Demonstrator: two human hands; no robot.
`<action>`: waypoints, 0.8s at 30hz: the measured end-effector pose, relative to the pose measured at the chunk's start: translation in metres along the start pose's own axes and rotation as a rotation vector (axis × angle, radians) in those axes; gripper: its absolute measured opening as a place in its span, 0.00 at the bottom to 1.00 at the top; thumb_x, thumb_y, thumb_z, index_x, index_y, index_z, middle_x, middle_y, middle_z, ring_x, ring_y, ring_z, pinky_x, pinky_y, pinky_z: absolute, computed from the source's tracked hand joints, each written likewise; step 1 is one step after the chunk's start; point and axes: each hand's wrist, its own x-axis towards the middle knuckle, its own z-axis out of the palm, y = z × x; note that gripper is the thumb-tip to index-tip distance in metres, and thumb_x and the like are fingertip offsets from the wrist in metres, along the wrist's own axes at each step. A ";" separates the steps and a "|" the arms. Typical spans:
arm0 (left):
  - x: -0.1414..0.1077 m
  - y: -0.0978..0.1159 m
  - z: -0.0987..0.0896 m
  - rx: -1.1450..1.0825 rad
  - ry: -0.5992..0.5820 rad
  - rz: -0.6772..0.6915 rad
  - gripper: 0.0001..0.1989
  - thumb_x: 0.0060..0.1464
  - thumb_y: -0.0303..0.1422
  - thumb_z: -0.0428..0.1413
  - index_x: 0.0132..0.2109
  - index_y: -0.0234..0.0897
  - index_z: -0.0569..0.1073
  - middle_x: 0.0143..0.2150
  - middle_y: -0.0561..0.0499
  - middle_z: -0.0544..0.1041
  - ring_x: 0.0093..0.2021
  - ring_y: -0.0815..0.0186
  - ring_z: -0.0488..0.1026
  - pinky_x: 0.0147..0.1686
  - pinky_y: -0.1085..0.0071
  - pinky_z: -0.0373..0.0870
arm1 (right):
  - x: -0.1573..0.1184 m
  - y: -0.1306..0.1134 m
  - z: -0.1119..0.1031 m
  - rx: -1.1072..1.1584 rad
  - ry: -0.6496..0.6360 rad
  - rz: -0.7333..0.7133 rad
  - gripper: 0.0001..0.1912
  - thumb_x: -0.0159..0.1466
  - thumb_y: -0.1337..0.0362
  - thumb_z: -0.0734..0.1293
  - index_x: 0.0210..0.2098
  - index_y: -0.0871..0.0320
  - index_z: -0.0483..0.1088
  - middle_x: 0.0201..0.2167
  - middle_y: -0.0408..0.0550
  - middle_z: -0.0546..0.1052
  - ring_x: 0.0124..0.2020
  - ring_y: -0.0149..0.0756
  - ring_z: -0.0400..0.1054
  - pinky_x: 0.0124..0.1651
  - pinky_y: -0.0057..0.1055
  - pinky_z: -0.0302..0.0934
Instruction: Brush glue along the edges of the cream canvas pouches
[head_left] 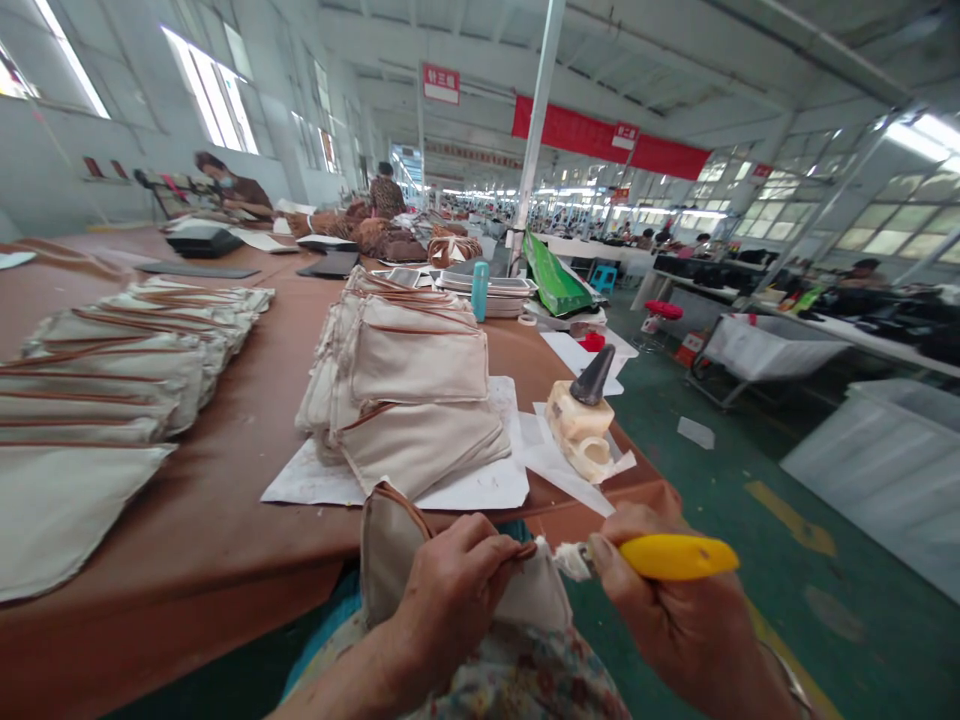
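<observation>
My left hand [457, 575] is closed on a beige fabric pouch [390, 550] with brown edging, held over my lap at the table's front edge. My right hand [660, 600] grips a brush with a yellow handle [675, 556]. The brush's whitish head [572, 560] is close to the brown edging at the pouch's right end; I cannot tell whether they touch. In front of my hands, a pile of beige pouches [420, 365] rests on a white sheet [315, 478]. Right of the pile stands a stained pale bottle [579, 412] with a dark cone-shaped top.
Overlapping beige pouches [112, 390] lie in a row on the left of the brown-covered table [255, 420]. Beyond the near pile are a turquoise bottle [479, 290] and a green bag [555, 280]. White bins [885, 470] stand right of the aisle. Co-workers sit farther back.
</observation>
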 end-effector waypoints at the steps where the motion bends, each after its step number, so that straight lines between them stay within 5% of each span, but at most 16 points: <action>1: 0.000 0.001 0.001 0.005 0.001 0.007 0.08 0.64 0.32 0.55 0.40 0.38 0.79 0.32 0.49 0.75 0.31 0.70 0.73 0.29 0.78 0.69 | -0.002 -0.001 -0.002 -0.004 0.034 0.002 0.07 0.71 0.68 0.62 0.35 0.56 0.66 0.26 0.41 0.69 0.24 0.33 0.65 0.30 0.30 0.56; 6: 0.004 0.002 -0.001 0.053 0.021 0.031 0.08 0.65 0.32 0.54 0.39 0.37 0.78 0.31 0.50 0.74 0.30 0.70 0.72 0.31 0.75 0.67 | -0.015 0.002 0.011 -0.004 -0.017 -0.042 0.07 0.70 0.70 0.61 0.35 0.56 0.65 0.26 0.43 0.69 0.25 0.34 0.66 0.31 0.30 0.57; 9: 0.002 0.001 -0.006 0.147 0.010 0.160 0.07 0.65 0.31 0.54 0.39 0.38 0.76 0.30 0.52 0.74 0.30 0.68 0.70 0.33 0.71 0.63 | -0.024 0.009 0.010 0.042 -0.052 0.004 0.08 0.70 0.69 0.61 0.33 0.55 0.65 0.25 0.43 0.69 0.24 0.34 0.66 0.29 0.29 0.58; 14: -0.005 0.001 -0.013 0.332 -0.065 0.469 0.08 0.66 0.28 0.51 0.47 0.35 0.74 0.31 0.52 0.76 0.31 0.67 0.70 0.39 0.64 0.62 | -0.024 0.010 -0.021 -0.003 0.194 0.234 0.07 0.71 0.62 0.64 0.36 0.53 0.70 0.28 0.42 0.72 0.26 0.34 0.66 0.31 0.28 0.59; 18: -0.005 0.006 -0.015 0.353 -0.088 0.527 0.10 0.66 0.26 0.48 0.49 0.32 0.73 0.33 0.51 0.76 0.33 0.67 0.71 0.41 0.63 0.63 | -0.022 -0.001 -0.026 0.053 0.263 0.369 0.08 0.71 0.61 0.65 0.34 0.53 0.70 0.27 0.41 0.70 0.25 0.33 0.63 0.30 0.29 0.57; 21: -0.004 0.009 -0.015 0.371 -0.083 0.529 0.10 0.66 0.26 0.48 0.48 0.32 0.73 0.32 0.51 0.76 0.32 0.68 0.71 0.40 0.64 0.64 | -0.022 -0.007 -0.013 0.114 0.224 0.263 0.06 0.70 0.65 0.64 0.35 0.53 0.70 0.29 0.42 0.71 0.27 0.34 0.65 0.30 0.28 0.58; 24: -0.003 0.010 -0.016 0.389 -0.075 0.542 0.10 0.66 0.27 0.47 0.47 0.32 0.73 0.32 0.51 0.75 0.31 0.68 0.71 0.38 0.63 0.64 | -0.023 -0.005 -0.001 0.126 -0.001 0.106 0.08 0.71 0.68 0.62 0.34 0.55 0.67 0.26 0.42 0.69 0.25 0.33 0.65 0.29 0.29 0.58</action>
